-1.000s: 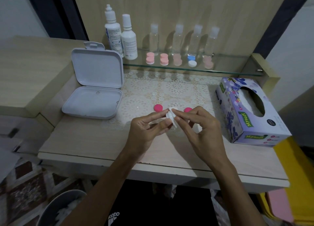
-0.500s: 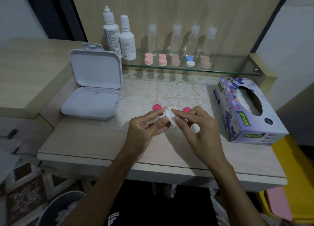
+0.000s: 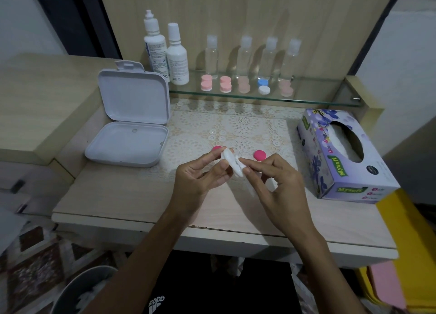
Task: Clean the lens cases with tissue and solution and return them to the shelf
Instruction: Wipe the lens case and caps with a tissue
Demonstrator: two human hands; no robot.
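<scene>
A pale wood-grain worktop [image 3: 132, 202] fills the middle of the frame, with a white lace mat [image 3: 236, 127] spread over its far part. At right sits a lilac, flower-printed cardboard tissue box [image 3: 339, 158] marked "Mysoft", white tissue showing in its oval slot. At left centre a white, rounded-corner plastic box [image 3: 128, 134] stands hinged open. Across the upper centre runs a glass shelf [image 3: 325, 99] carrying two white labelled solution bottles [image 3: 166, 51], four clear capped bottles [image 3: 252, 54] and round lens cases on the shelf [image 3: 247, 86] in pink, blue and white. In the centre, the left hand [image 3: 200, 179] and right hand [image 3: 278, 181] each pinch the white lens case [image 3: 232, 162] between fingertips; the right also holds crumpled tissue [image 3: 271, 186]. Two round magenta caps [image 3: 259, 154] lie on the lace just behind.
</scene>
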